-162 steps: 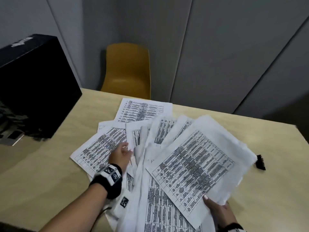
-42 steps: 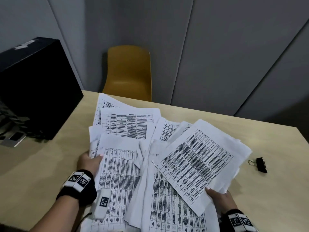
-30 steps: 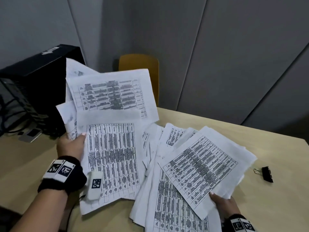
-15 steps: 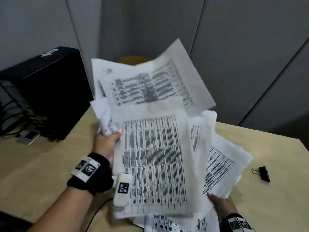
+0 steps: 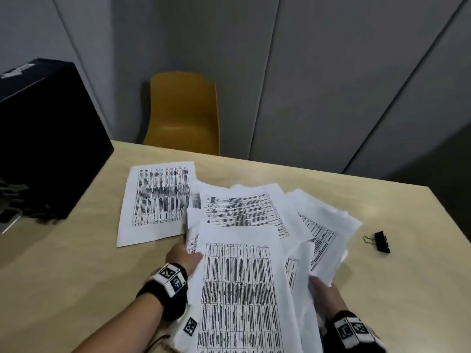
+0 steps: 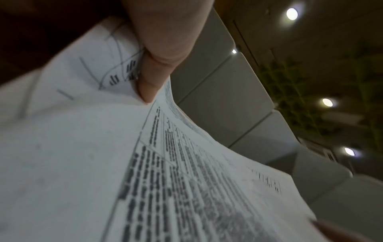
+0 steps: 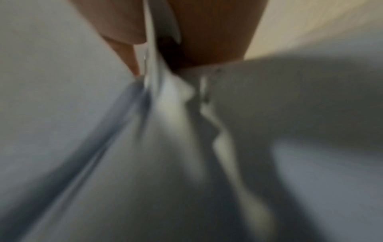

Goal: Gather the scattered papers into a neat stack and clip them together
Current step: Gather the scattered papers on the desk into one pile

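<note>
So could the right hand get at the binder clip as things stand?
Probably not yet: the right hand grips the fanned papers. The binder clip lies uncovered on the table to its right.

A yellow chair (image 5: 182, 115) stands behind the table (image 5: 76, 271), beside a black box (image 5: 46, 138).

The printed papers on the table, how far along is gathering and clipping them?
Partly gathered. Most of the white printed table sheets sit in one loose, fanned pile, held by the left hand at its left edge and the right hand at its right. One single printed sheet lies apart on the beige table. Left: add it, square the edges, fit the untouched black binder clip.
</note>
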